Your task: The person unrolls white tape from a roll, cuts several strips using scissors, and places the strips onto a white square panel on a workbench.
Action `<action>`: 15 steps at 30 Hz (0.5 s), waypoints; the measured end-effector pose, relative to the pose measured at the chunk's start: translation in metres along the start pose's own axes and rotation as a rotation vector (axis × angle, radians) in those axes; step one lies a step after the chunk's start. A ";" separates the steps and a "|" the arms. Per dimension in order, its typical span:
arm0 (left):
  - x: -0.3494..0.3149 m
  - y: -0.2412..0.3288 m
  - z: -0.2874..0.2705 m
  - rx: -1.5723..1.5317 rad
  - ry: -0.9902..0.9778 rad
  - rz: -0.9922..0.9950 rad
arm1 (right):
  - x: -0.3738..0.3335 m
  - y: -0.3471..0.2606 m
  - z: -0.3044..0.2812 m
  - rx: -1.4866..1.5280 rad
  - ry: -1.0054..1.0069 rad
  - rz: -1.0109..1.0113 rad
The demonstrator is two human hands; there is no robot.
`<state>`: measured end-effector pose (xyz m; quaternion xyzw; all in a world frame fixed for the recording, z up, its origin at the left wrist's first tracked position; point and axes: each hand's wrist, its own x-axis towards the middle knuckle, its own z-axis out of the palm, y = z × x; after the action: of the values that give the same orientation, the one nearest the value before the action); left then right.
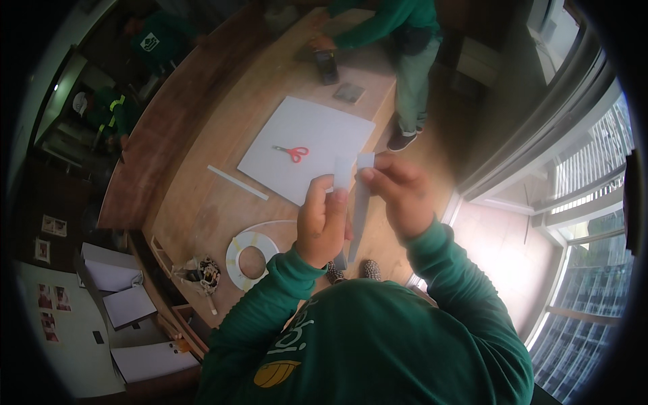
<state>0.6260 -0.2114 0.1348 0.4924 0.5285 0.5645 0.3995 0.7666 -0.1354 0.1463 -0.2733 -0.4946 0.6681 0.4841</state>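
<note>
My left hand (pixel 321 219) and my right hand (pixel 403 191) are raised close together in front of me. Between the left thumb and fingers is one end of a white strip (pixel 343 174), which looks like edge banding. The right thumb and fingers pinch another white end, and a greyish length (pixel 361 210) hangs below it toward the floor. Whether both ends belong to one strip, I cannot tell. Beyond my hands, red-handled scissors (pixel 294 153) lie on a white square board (pixel 331 121). A wide white roll of banding (pixel 234 260) rests left of my left forearm.
A narrow white strip (pixel 237 182) lies on the wooden table (pixel 196 206). Near the roll is a clear bag of dark bits (pixel 206 275). At the table's far end, a person in green (pixel 398 40) has a hand at a dark tool (pixel 327 66). Windows (pixel 587 223) line the right.
</note>
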 end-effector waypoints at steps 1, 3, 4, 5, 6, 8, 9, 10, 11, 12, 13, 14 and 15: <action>0.001 -0.002 0.002 -0.061 0.021 0.007 | 0.000 0.001 0.001 0.035 -0.016 -0.003; 0.002 -0.005 0.003 0.054 0.016 0.054 | -0.001 0.003 0.002 0.087 -0.008 0.037; 0.003 -0.007 0.003 0.110 0.013 0.076 | -0.001 0.004 0.002 0.085 0.005 0.059; 0.003 -0.008 0.001 0.113 0.010 0.081 | 0.000 0.005 0.004 0.084 0.018 0.070; 0.003 -0.010 -0.001 0.117 0.006 0.087 | 0.000 0.006 0.004 0.084 0.032 0.080; 0.004 -0.012 -0.003 0.139 0.014 0.164 | 0.002 0.009 0.005 0.047 0.036 0.065; 0.005 -0.013 -0.004 0.158 0.028 0.234 | 0.002 0.009 0.005 0.029 0.039 0.056; 0.006 -0.013 -0.004 0.179 0.029 0.284 | 0.003 0.010 0.004 0.038 0.035 0.053; 0.006 -0.013 -0.004 0.190 0.030 0.282 | 0.002 0.011 0.004 0.048 0.031 0.048; 0.007 -0.012 -0.004 0.202 0.020 0.257 | 0.002 0.011 0.004 0.055 0.023 0.047; 0.007 -0.011 -0.004 0.215 0.010 0.230 | 0.002 0.011 0.003 0.049 0.015 0.050; 0.007 -0.010 -0.004 0.259 0.025 0.285 | 0.001 0.012 0.003 0.041 0.005 0.057; 0.010 -0.009 -0.004 0.301 0.039 0.342 | 0.001 0.012 0.003 0.033 0.003 0.056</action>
<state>0.6196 -0.2019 0.1278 0.6180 0.5233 0.5481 0.2097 0.7592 -0.1359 0.1361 -0.2801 -0.4747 0.6891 0.4705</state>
